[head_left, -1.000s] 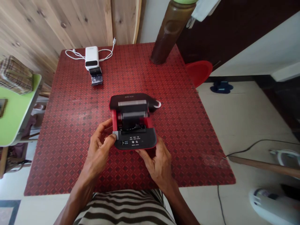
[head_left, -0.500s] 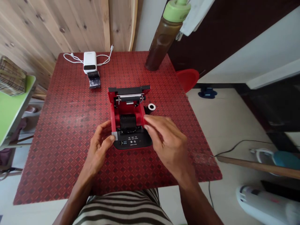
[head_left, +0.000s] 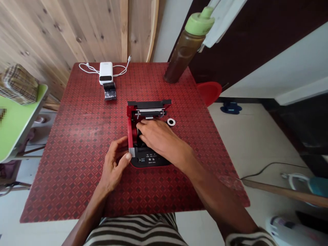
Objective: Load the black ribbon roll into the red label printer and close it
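A red-and-black compact printer [head_left: 149, 136] sits on the red patterned tabletop [head_left: 77, 143] with its lid folded back and its inner compartment exposed. My right hand [head_left: 159, 135] reaches into the compartment from the right, fingers curled down and hiding most of a dark roll inside. My left hand [head_left: 114, 164] grips the printer's front left corner, thumb on a grey tab [head_left: 131, 152]. To the right of the printer lies a small white-and-black ring [head_left: 171, 122]. Behind it are a white power bank [head_left: 106, 72] with a white cable and a small black roll [head_left: 110, 91].
A tall brown bottle with a green cap [head_left: 186, 51] stands at the table's far edge. A wooden wall [head_left: 77, 27] rises behind the table. A green surface [head_left: 15, 130] with a plaid bag [head_left: 19, 85] is at the left; a red seat [head_left: 208, 93] is beyond the right edge.
The printer lid has swung from partly raised to fully back. My right hand has moved from the printer's front to inside the compartment. My left hand stays on the same corner.
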`<state>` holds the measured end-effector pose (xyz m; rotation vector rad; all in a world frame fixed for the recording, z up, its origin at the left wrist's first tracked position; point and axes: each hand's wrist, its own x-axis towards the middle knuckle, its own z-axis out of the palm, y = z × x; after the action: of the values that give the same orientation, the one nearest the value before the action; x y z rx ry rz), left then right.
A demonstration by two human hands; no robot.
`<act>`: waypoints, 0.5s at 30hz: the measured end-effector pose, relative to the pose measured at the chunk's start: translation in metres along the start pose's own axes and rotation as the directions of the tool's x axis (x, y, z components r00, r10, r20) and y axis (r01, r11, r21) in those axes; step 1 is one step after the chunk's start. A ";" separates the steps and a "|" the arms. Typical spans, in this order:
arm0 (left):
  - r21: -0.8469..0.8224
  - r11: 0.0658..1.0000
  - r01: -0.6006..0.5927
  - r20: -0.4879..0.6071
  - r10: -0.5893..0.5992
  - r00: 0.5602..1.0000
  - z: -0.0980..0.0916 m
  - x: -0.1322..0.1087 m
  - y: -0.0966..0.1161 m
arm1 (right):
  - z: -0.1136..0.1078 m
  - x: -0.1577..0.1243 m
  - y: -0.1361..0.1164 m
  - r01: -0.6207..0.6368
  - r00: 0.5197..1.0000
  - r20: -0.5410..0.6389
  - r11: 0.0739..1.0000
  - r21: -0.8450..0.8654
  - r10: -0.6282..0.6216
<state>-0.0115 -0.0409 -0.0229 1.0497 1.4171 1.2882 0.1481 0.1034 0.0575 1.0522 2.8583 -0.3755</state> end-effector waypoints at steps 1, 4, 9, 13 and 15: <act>0.002 1.000 0.001 0.001 -0.001 1.000 0.000 0.000 0.000 | -0.003 -0.003 -0.002 0.003 1.000 -0.022 1.000 -0.005 -0.004; 0.011 1.000 -0.003 0.000 0.003 1.000 0.000 0.001 0.001 | -0.009 -0.022 -0.008 0.031 0.978 -0.205 0.999 -0.026 -0.036; 0.005 1.000 0.019 -0.003 -0.019 1.000 0.001 0.001 0.006 | -0.009 -0.083 0.006 0.085 0.808 -0.585 0.969 0.231 0.068; 0.030 0.999 0.040 -0.025 -0.039 0.999 0.001 0.000 0.011 | 0.024 -0.133 0.040 -0.007 0.658 -0.596 0.795 0.606 0.460; 0.037 0.999 0.040 -0.033 -0.038 0.999 0.002 0.000 0.012 | 0.051 -0.144 0.052 -0.046 0.617 -0.494 0.655 0.754 0.613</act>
<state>-0.0098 -0.0393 -0.0111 1.0258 1.4842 1.2593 0.2903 0.0383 0.0189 2.3677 2.9829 -1.3375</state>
